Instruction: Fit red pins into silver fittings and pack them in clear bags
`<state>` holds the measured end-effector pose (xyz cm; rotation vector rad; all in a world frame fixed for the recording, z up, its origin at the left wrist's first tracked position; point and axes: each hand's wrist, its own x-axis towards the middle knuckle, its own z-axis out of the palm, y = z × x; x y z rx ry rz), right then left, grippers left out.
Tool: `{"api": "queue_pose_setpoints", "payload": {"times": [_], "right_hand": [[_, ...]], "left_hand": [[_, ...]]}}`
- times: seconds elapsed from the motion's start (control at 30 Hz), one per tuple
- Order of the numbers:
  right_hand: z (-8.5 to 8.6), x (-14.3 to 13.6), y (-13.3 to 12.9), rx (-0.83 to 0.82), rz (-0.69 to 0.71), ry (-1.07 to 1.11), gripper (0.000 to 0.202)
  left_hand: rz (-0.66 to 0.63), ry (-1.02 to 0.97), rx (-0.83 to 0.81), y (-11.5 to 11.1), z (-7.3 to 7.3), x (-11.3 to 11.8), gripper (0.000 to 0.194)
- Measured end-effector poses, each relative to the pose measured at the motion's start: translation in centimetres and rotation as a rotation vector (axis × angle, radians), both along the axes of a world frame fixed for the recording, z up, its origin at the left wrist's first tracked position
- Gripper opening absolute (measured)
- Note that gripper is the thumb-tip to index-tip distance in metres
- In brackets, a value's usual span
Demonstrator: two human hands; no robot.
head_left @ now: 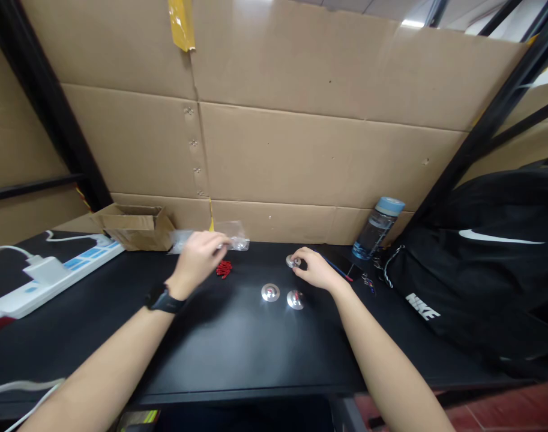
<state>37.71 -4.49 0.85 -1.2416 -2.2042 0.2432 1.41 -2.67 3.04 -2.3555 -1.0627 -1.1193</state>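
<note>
Discs (270, 293) sit well inside the front table edge (237, 396).

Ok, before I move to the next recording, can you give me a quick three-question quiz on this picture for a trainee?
1. How many silver discs can you make out on or just above the black table?
2. True or false: the red bundle is nearer the left hand than the right hand.
3. Which thing is at the right hand's fingertips?
A. the water bottle
B. a silver disc
C. the cardboard box

Key: 1. Three; 2. True; 3. B
</note>
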Motion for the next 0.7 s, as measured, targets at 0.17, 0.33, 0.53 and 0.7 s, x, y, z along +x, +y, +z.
{"api": "queue_pose_setpoints", "payload": {"times": [0.17,0.33,0.53,0.7], "right_hand": [[-1.2,-0.1,0.7,-0.002,-0.044,-0.057,0.023],[-1.7,-0.1,0.9,-0.018,-0.069,-0.089,0.03],[-2.6,-0.4,1.3,-0.047,-0.145,-0.151,0.045],[-3.3,-0.2,2.0,-0.064,-0.187,-0.168,0.042]], "left_hand": [[-0.301,0.341,-0.139,-1.8,-3.9,7.0,0.032],[-0.314,0.329,-0.232,-2.4,-4.1,7.1,0.036],[-0.131,0.139,-0.292,0.2,-2.1,1.9,0.026],[-0.08,0.226,-0.393,2.3,-2.6,-1.2,0.011]]}}
